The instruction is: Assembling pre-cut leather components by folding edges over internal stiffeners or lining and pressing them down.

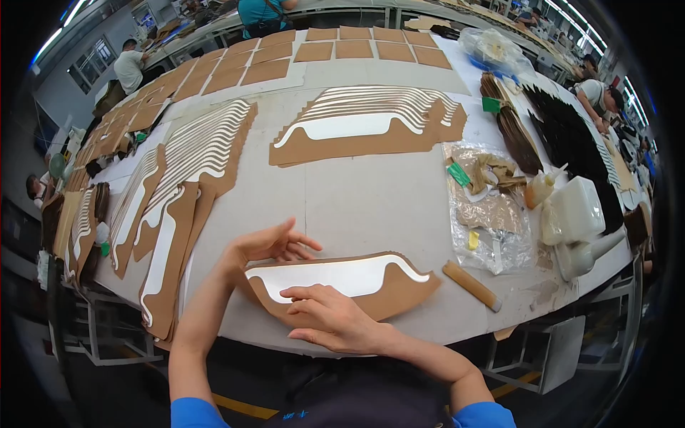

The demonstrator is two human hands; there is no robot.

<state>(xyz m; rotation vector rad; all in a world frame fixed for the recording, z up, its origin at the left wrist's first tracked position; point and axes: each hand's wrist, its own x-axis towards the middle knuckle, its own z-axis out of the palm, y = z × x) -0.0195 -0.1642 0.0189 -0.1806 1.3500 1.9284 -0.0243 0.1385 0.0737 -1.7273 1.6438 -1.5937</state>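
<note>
Close in front of me, on the table, lies a brown curved piece that looks like leather or card. A white shaped strip covers its upper part. My right hand rests over its near middle, fingers stretched out across the white strip and thumb apart. Just past the far left edge of the piece, my left hand hovers with fingers loosely spread, holding nothing visible. To the right of the piece is a short tan bar or roll.
Overlapping brown pieces with white strips lie at far centre and left. Rows of brown sheets cover the far side. On the right are a plastic bag, a white container and dark pieces. Other people work beyond.
</note>
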